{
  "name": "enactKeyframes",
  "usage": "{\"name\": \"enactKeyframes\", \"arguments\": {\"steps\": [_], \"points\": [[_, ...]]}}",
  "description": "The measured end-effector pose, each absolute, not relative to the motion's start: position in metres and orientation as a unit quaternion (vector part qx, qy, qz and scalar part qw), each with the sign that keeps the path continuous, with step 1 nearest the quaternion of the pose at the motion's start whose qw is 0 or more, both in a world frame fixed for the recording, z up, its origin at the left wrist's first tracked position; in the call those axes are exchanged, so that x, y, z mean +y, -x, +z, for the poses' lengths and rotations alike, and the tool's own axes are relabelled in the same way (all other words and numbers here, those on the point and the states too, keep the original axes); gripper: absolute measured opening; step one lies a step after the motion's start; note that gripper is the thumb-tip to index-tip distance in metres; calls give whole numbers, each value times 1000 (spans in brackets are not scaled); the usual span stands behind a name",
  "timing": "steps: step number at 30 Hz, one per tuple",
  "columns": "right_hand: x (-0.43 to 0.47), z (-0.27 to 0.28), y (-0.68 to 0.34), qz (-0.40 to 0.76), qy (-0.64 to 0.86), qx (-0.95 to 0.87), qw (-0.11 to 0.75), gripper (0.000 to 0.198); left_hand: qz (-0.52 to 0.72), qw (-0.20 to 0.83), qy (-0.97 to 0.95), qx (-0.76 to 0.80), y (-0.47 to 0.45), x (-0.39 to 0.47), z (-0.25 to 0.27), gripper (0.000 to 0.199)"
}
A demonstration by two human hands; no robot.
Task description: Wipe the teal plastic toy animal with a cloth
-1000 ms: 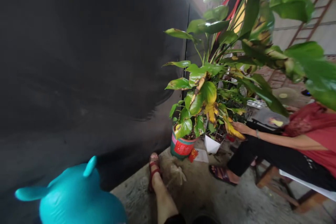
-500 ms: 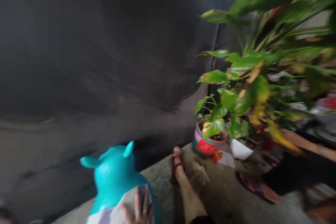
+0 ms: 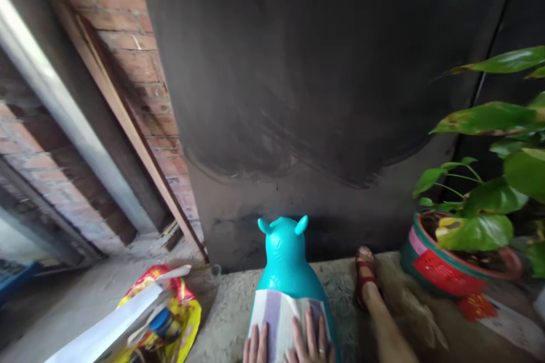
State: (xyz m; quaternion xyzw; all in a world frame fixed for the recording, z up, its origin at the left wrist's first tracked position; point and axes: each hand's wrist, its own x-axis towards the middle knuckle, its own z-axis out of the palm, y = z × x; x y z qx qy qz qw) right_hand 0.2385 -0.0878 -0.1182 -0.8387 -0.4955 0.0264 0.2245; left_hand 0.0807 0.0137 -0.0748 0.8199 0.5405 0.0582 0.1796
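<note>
1. At bottom centre, both hands lie flat on a striped cloth (image 3: 279, 317) draped over a teal toy (image 3: 286, 258).
2. Left hand (image 3: 255, 347): fingers straight and together, palm down on the cloth's left part, gripping nothing.
3. Right hand (image 3: 310, 343): fingers slightly spread, pressed on the cloth's right part, ring on one finger, nothing clamped.
4. Toy stands upright on the concrete floor (image 3: 230, 306), two small ears on top, close to the dark wall (image 3: 319, 68).
5. Just right of the toy: a leg with a red sandal (image 3: 365, 278).
6. Far right: potted plant (image 3: 477, 221) in a red-green pot.
7. Left of the toy: yellow-red bag (image 3: 166, 312) on the floor; brick wall (image 3: 128, 39) behind it.
</note>
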Motion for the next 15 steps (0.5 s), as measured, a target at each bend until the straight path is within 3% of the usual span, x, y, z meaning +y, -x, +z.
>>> {"name": "enactKeyframes", "arguments": {"steps": [4,7,10,15], "points": [[-76,-95,-298,15,849,-481,221,43,178,138,-850,476,-153,67,-21,65],[-68,-96,-298,10,846,-486,219,38,230,114,-853,454,-174,90,-18,56],[-69,-112,-263,8,833,-508,219,41,215,137,-842,476,-181,97,-25,52],[-73,-155,-193,13,811,-541,223,45,115,208,-797,555,-155,78,-58,63]]}}
